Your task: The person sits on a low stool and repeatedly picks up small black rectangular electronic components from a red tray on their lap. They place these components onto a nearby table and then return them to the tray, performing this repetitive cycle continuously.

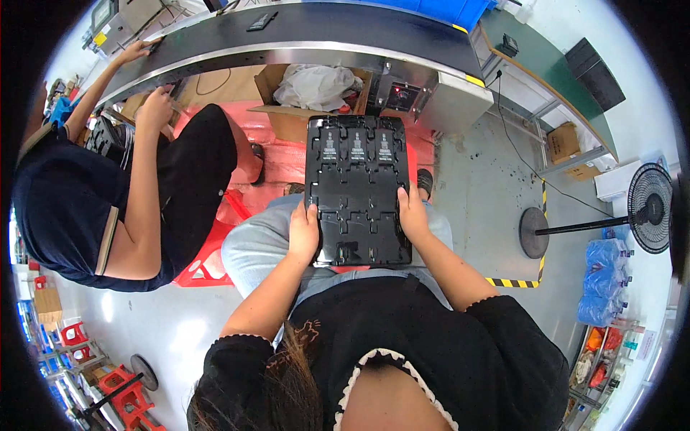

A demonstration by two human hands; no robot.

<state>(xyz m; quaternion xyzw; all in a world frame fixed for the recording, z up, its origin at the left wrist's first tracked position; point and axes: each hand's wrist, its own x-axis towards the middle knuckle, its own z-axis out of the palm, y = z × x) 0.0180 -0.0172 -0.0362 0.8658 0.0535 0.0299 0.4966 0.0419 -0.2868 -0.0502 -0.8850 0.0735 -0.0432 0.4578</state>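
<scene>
The black tray is above the person's lap, clamped at its two sides by the fingers of the left hand and right hand. If one grip loosens, the tray may tilt and spill its flat parts. I count one tray, two holding hands, three labelled parts in the far row.

At the far side, a long black surface carries a small flat dark piece lying left of its middle.
</scene>
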